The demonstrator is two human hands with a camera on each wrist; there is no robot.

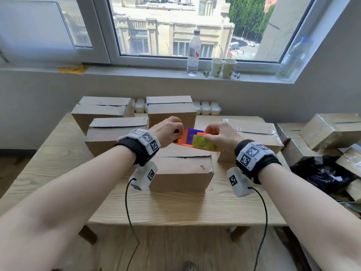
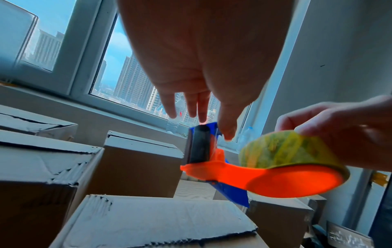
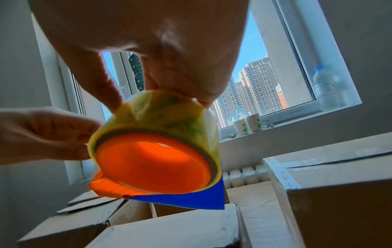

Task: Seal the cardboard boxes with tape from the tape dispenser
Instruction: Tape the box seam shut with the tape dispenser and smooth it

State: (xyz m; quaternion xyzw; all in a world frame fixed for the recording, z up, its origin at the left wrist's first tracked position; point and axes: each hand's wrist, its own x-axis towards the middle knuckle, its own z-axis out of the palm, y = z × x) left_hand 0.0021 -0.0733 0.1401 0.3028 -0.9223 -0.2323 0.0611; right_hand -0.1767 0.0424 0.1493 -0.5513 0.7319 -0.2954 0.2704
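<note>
Holding an orange and blue tape dispenser (image 1: 192, 140) in the air, both hands meet above a wooden table (image 1: 58, 163). The right hand (image 1: 221, 136) is curled around the yellowish roll of tape (image 3: 161, 115) mounted on the dispenser, thumb on one side and fingers on the other. The left hand (image 1: 169, 133) is at the dispenser's front end; from its wrist view the fingers (image 2: 199, 107) reach down straight, their tips at the blue plate beside the black roller (image 2: 201, 144). Whether they pinch a tape end cannot be told.

Directly beneath the dispenser sits the nearest cardboard box (image 1: 181, 173), its top flaps folded shut with a bare seam. Four more boxes crowd the table around it: one to the left (image 1: 109, 133), two at the back (image 1: 101, 110) (image 1: 172, 110), and one to the right (image 1: 256, 137) with shiny tape along its top. The hands and dispenser hide part of the middle back box and the near box's far edge.

Right of the table lies a pile of taped boxes (image 1: 330, 130) with a black plastic bag (image 1: 320, 175). Behind the table, a radiator (image 1: 207, 108) runs under a window sill (image 1: 136, 72). On the sill stand a clear bottle (image 1: 194, 51), two paper cups (image 1: 223, 67), a second bottle (image 1: 293, 59) at the far right, and a yellow packet (image 1: 73, 70) at the left.
</note>
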